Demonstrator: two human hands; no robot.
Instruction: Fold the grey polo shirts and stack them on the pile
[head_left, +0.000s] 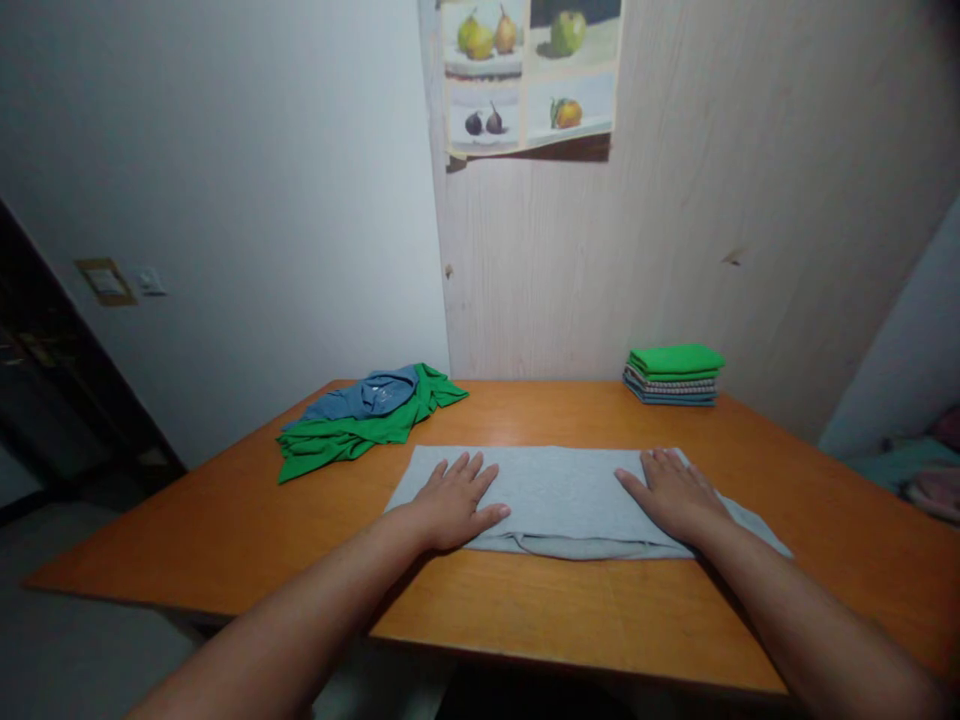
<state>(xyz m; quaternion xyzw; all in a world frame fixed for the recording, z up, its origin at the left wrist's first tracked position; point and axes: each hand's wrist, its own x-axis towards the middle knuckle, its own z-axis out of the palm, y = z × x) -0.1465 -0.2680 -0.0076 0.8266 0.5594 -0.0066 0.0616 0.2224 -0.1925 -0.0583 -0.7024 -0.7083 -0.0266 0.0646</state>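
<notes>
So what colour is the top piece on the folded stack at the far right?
Bright green: the top piece of the folded stack, seen in the head view.

Orange wooden table (525,620) central. White wall (262,200) at ten o'clock. Wood-grain panel (750,200) at one o'clock, with fruit poster (529,75) at twelve.

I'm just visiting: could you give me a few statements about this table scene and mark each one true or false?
1. The left hand and right hand lie flat on the grey folded cloth. True.
2. The neat stack of folded clothes has a red piece on top. False: the top piece is green.
3. A blue garment lies on the crumpled green garment. True.
4. The fruit poster lies on the orange wooden table. False: it hangs on the wall.
</notes>
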